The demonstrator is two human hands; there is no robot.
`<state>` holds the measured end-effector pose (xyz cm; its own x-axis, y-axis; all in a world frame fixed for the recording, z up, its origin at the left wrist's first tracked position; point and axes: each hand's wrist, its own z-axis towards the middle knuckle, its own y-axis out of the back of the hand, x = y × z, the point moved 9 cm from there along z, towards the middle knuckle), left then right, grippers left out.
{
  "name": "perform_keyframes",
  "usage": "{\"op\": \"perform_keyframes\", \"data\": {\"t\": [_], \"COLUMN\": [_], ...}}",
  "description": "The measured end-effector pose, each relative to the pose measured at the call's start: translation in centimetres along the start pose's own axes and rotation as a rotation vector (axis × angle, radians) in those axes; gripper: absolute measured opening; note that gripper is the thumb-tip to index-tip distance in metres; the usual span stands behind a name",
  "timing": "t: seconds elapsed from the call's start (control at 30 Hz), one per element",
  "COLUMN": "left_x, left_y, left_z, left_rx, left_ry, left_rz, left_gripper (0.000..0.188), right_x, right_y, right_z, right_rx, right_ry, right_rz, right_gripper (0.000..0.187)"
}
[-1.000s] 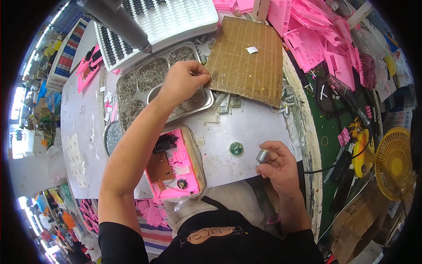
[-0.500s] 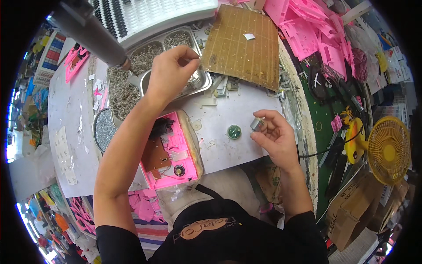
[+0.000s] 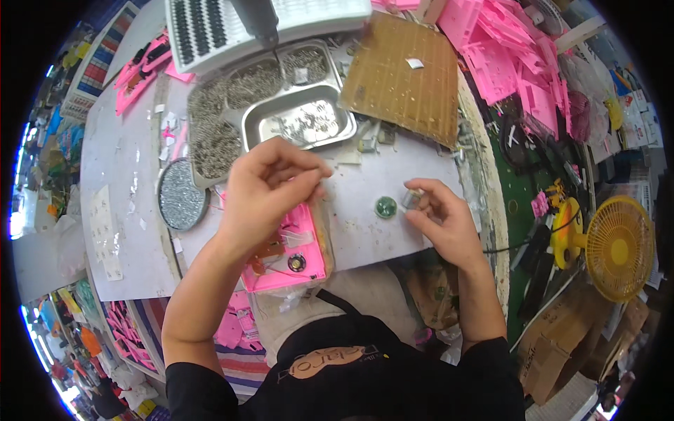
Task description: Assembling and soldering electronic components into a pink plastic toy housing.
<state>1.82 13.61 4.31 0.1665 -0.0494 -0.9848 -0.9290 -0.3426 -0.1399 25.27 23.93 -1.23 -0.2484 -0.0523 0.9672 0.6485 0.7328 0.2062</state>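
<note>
My left hand [image 3: 270,186] hovers over the grey worktable, fingers pinched together on something too small to make out, just above a pink plastic housing [image 3: 291,249] with a small round speaker in it. My right hand [image 3: 439,217] rests near the table's front edge and holds a small silver metal part [image 3: 411,198] between thumb and fingers. A small round green piece [image 3: 385,207] lies on the table between the two hands. Behind my left hand sits a steel tray [image 3: 302,123] holding small metal parts.
A larger divided tray of screws [image 3: 225,112] and a round tin of tiny parts [image 3: 181,195] sit at the left. A brown perforated board [image 3: 404,77] lies at the back, pink plastic shells [image 3: 519,63] pile at the right, and a yellow fan [image 3: 618,245] stands beyond the table.
My left hand has drawn back from the steel tray toward me and now sits over the pink housing. My right hand has stayed by the green piece with the silver part.
</note>
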Motion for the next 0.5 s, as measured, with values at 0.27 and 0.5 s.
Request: {"op": "perform_keyframes", "data": {"t": [0.27, 0.5], "left_x": [1.9, 4.4], "left_y": [0.7, 1.1], "left_z": [-9.2, -12.4], "left_rx": [0.016, -0.056], "left_ry": [-0.089, 0.034], "left_rz": [0.051, -0.034], "left_gripper": [0.016, 0.018], "right_x": [0.4, 1.4], "right_y": [-1.4, -3.1], "right_z": [2.0, 3.6], "right_rx": [0.185, 0.318], "right_ry": [0.025, 0.115], "right_rz": [-0.415, -0.679], "right_gripper": [0.039, 0.036]}}
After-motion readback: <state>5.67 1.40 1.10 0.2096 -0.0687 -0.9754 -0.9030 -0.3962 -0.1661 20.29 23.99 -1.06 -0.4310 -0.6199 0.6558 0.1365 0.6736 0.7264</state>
